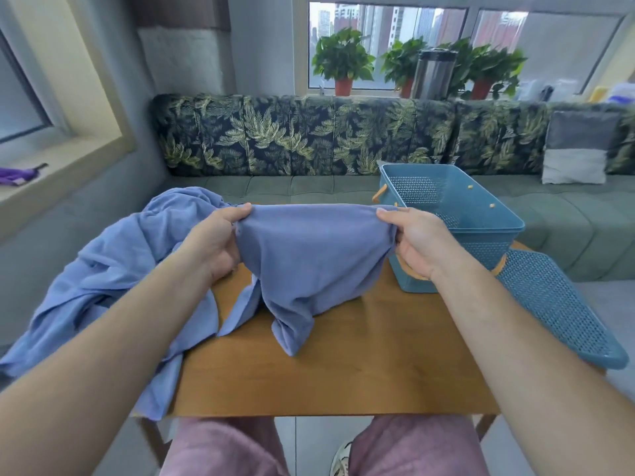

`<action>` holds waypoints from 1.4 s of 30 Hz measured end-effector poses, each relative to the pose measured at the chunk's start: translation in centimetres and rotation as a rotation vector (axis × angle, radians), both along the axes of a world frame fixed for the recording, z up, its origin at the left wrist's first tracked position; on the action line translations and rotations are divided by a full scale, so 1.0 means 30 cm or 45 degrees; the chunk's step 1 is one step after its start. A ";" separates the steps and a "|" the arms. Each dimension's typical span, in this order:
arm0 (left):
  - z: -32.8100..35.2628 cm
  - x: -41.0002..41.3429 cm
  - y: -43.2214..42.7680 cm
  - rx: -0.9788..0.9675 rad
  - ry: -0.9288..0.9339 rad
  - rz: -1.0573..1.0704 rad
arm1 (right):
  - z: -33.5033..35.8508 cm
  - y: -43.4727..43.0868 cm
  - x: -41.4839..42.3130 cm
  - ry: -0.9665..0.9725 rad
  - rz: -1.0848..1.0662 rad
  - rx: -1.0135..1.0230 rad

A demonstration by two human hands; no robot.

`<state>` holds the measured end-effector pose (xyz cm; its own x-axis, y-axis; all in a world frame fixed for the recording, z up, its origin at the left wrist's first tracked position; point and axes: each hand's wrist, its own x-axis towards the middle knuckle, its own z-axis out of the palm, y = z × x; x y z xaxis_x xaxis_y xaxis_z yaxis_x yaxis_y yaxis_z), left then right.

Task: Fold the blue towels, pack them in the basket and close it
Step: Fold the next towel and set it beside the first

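Left hand and right hand pinch towel top edge between them. Risk: hanging corners bunch below hands, fold skews.

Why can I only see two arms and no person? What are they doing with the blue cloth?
The camera sits on the person's head and looks down, so you see what they see: their own arms, and their knees under the table. The left hand and right hand each pinch a top corner of a blue towel, holding it up over the wooden table. More blue cloth lies crumpled on the left. On the right stands an open blue basket, with nothing in the part you can see, and its lid lies beside it.
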<state>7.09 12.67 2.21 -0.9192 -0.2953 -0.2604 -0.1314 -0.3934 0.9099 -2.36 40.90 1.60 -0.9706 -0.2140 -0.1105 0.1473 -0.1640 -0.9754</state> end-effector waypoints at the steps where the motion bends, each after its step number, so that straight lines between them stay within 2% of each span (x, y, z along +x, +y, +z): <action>1: 0.040 0.000 -0.006 -0.016 0.032 -0.017 | 0.035 -0.001 0.004 0.027 -0.012 -0.018; 4: 0.150 0.008 -0.017 -0.004 0.136 -0.056 | 0.143 -0.004 0.026 0.115 -0.067 -0.118; 8: 0.254 0.036 -0.040 0.071 0.304 0.112 | 0.272 0.012 0.078 0.237 -0.072 -0.170; 14: 0.338 0.115 -0.057 0.148 0.405 0.235 | 0.388 0.078 0.208 0.327 0.132 -0.150; 19: 0.392 0.181 -0.039 0.097 0.480 0.105 | 0.448 0.124 0.291 0.461 0.342 -0.167; 24: 0.430 0.188 -0.057 0.087 0.559 0.042 | 0.493 0.140 0.309 0.691 0.055 -0.200; 27: 0.425 0.193 -0.069 0.101 0.667 -0.132 | 0.479 0.162 0.309 0.690 0.044 -0.218; 29: 0.408 0.191 -0.079 0.078 0.687 -0.144 | 0.456 0.171 0.305 0.678 0.067 -0.174; 31: 0.383 0.176 -0.086 -0.078 0.648 -0.109 | 0.436 0.167 0.295 0.653 0.052 -0.092; 35: 0.342 0.091 -0.109 -0.443 0.392 0.249 | 0.397 0.117 0.196 0.607 -0.082 0.203; 39: 0.378 -0.016 -0.107 -0.483 0.217 0.228 | 0.387 0.029 0.063 0.497 -0.140 0.250; 42: 0.467 -0.081 -0.127 -0.486 0.259 0.250 | 0.431 -0.003 0.006 0.517 -0.202 0.177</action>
